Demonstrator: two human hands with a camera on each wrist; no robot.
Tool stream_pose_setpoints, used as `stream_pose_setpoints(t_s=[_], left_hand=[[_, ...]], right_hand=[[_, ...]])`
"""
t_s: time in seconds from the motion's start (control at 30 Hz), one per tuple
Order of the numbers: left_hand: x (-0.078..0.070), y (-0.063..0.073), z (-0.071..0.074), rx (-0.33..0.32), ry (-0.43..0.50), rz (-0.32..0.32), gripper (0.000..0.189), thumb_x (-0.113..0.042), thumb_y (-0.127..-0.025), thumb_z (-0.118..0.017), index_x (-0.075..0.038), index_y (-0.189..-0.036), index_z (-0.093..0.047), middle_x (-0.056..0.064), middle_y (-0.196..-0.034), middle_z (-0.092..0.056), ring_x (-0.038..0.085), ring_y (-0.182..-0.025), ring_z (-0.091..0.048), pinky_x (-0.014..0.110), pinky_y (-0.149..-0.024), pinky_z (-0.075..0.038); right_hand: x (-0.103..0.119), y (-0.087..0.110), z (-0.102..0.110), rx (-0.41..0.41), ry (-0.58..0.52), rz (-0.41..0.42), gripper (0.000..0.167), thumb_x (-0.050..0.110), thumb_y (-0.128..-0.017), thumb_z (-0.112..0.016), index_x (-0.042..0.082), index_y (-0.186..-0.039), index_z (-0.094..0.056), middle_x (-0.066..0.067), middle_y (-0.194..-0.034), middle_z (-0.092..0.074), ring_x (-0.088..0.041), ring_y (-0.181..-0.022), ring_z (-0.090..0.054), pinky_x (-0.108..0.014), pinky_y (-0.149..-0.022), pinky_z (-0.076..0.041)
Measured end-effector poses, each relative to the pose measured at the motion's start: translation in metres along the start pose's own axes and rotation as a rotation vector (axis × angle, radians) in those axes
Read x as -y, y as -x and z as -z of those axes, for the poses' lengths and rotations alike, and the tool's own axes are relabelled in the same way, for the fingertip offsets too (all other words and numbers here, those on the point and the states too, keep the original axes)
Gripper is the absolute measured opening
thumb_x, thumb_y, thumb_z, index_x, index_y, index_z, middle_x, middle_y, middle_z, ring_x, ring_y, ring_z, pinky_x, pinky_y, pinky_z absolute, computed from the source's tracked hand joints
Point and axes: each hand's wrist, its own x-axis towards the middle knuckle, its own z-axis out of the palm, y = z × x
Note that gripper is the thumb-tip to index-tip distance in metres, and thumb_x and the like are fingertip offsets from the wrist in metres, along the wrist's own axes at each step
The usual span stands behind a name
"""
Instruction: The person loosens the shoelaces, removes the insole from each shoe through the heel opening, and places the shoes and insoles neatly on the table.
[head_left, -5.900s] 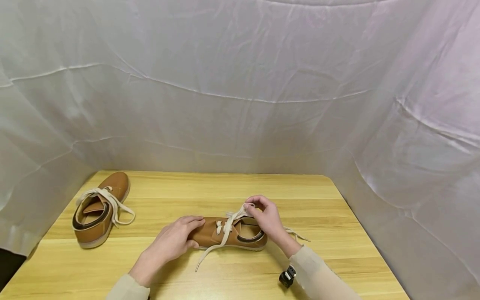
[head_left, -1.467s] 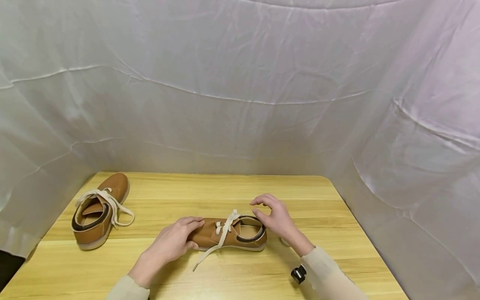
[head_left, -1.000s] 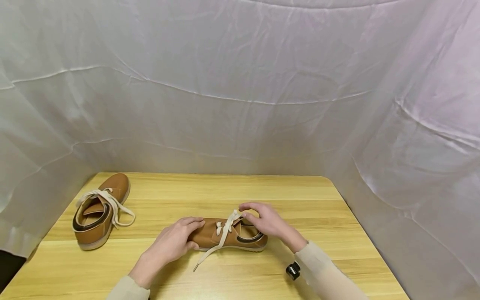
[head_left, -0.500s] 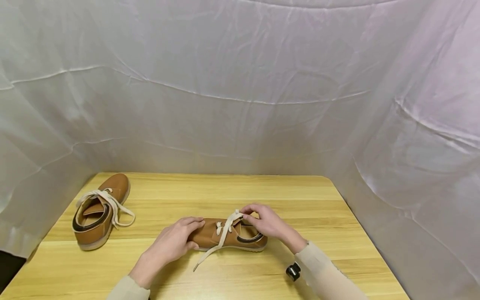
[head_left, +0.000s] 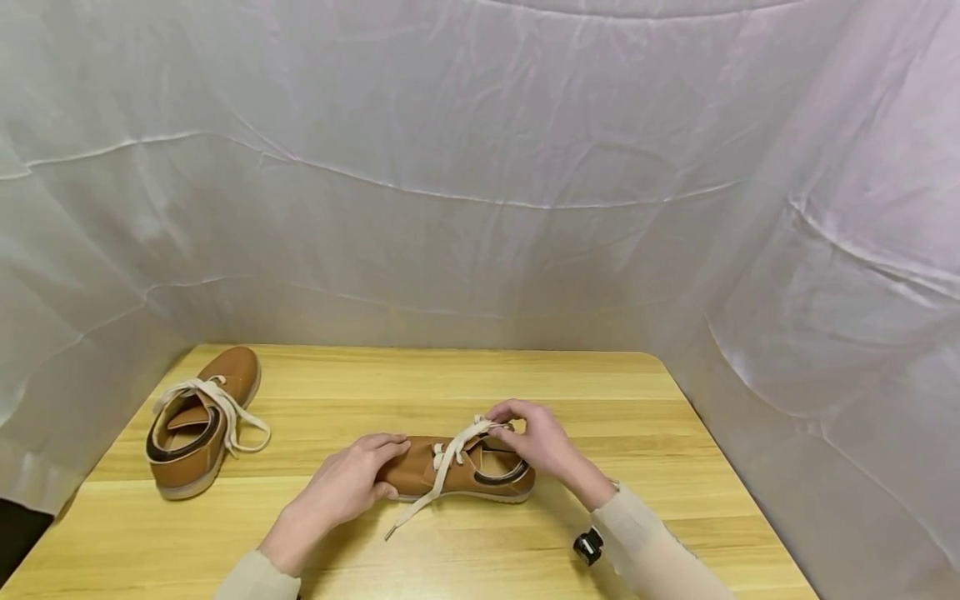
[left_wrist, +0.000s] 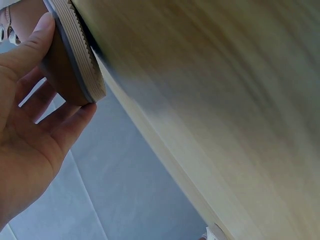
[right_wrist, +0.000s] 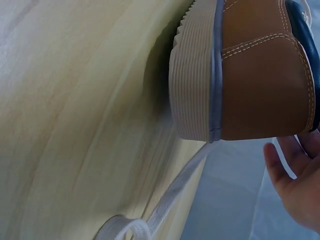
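At the near edge, two pale sleeves (head_left: 258, 577) are seen, and a black device (head_left: 588, 546) is worn at the right wrist. On the middle of the tabletop (head_left: 450, 558), the toe of a brown shoe (head_left: 468, 480) is gripped between the thumb and the fingers of the left hand (head_left: 347, 479). One end of its lace (head_left: 447, 468) is laid toward the near side. Above the shoe's opening, the lace is pinched by the fingers of the right hand (head_left: 543, 437). Farther to the left, the other shoe (head_left: 197, 413) is placed, its toe pointed backward. Behind, grey cloth (head_left: 465, 250) is hung.
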Motion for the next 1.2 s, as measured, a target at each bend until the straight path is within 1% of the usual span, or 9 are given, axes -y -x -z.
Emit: stream_pose_setpoints(t_s=[0.1,0.2,0.37,0.47,0.57,0.63,0.8,0.97,1.2], left_hand=[[0.000,0.000,0.000,0.002,0.000,-0.001,0.067,-0.021,-0.078,-0.091,-0.005,-0.138,-0.066,0.012,-0.143,-0.063,0.035,-0.128,-0.061,0.057,-0.097,-0.057],[0.001,-0.001,0.000,0.004,0.000,0.001,0.067,-0.021,-0.079,-0.091,-0.005,-0.139,-0.066,0.012,-0.143,-0.063,0.035,-0.128,-0.061,0.056,-0.097,-0.057],[0.001,0.000,0.000,0.006,-0.001,0.001,0.066,-0.021,-0.079,-0.090,-0.005,-0.139,-0.066,0.012,-0.143,-0.063,0.035,-0.129,-0.061,0.056,-0.096,-0.058],[0.001,0.000,-0.001,0.011,0.002,0.003,0.067,-0.021,-0.079,-0.090,-0.005,-0.139,-0.065,0.012,-0.143,-0.062,0.035,-0.129,-0.061,0.057,-0.097,-0.057],[0.001,0.000,-0.001,0.014,0.004,0.009,0.067,-0.021,-0.079,-0.090,-0.005,-0.139,-0.065,0.012,-0.144,-0.062,0.035,-0.130,-0.060,0.057,-0.098,-0.057],[0.001,0.000,0.000,0.015,0.002,0.012,0.067,-0.022,-0.079,-0.090,-0.006,-0.139,-0.065,0.012,-0.144,-0.062,0.035,-0.130,-0.060,0.056,-0.098,-0.057],[0.000,0.000,0.000,0.021,0.005,0.021,0.067,-0.022,-0.079,-0.090,-0.006,-0.139,-0.065,0.012,-0.144,-0.062,0.035,-0.130,-0.060,0.058,-0.097,-0.057],[-0.001,0.000,0.001,0.026,0.025,0.042,0.066,-0.021,-0.079,-0.090,-0.007,-0.139,-0.065,0.012,-0.145,-0.061,0.036,-0.130,-0.059,0.060,-0.098,-0.056],[-0.001,0.000,0.001,0.018,0.018,0.031,0.067,-0.021,-0.079,-0.090,-0.006,-0.139,-0.065,0.013,-0.145,-0.061,0.036,-0.130,-0.060,0.059,-0.099,-0.056]], right_hand=[[0.000,0.001,0.001,-0.049,-0.009,-0.022,0.013,0.009,-0.091,-0.080,0.014,-0.102,-0.077,0.004,-0.097,-0.078,-0.017,-0.094,-0.072,-0.053,-0.090,-0.060],[-0.002,0.002,0.003,-0.087,0.014,-0.021,0.009,0.013,-0.092,-0.080,0.016,-0.100,-0.078,0.006,-0.095,-0.079,-0.015,-0.093,-0.073,-0.049,-0.089,-0.061],[-0.006,0.004,0.004,-0.133,0.026,0.026,0.009,0.013,-0.092,-0.081,0.018,-0.099,-0.080,0.008,-0.096,-0.078,-0.014,-0.093,-0.073,-0.045,-0.086,-0.062],[-0.008,0.005,0.004,-0.173,-0.003,0.060,0.010,0.009,-0.090,-0.082,0.016,-0.097,-0.081,0.007,-0.099,-0.076,-0.015,-0.093,-0.071,-0.048,-0.084,-0.062],[-0.010,0.006,0.005,-0.211,-0.028,0.083,0.012,0.006,-0.088,-0.083,0.014,-0.096,-0.081,0.004,-0.099,-0.074,-0.016,-0.092,-0.070,-0.047,-0.082,-0.063],[-0.011,0.006,0.005,-0.226,-0.043,0.068,0.013,0.004,-0.087,-0.083,0.014,-0.095,-0.081,0.005,-0.098,-0.073,-0.016,-0.092,-0.070,-0.047,-0.082,-0.064],[-0.014,0.008,0.006,-0.250,-0.054,-0.008,0.014,0.005,-0.087,-0.083,0.016,-0.096,-0.080,0.008,-0.095,-0.074,-0.011,-0.088,-0.070,-0.042,-0.083,-0.064],[-0.019,0.009,0.009,-0.287,-0.043,0.004,0.013,0.003,-0.087,-0.082,0.012,-0.097,-0.080,0.002,-0.094,-0.074,-0.016,-0.087,-0.071,-0.041,-0.083,-0.064],[-0.027,0.012,0.015,-0.320,-0.054,-0.051,0.011,0.008,-0.089,-0.082,0.011,-0.099,-0.079,0.001,-0.094,-0.075,-0.019,-0.087,-0.071,-0.042,-0.084,-0.063]])
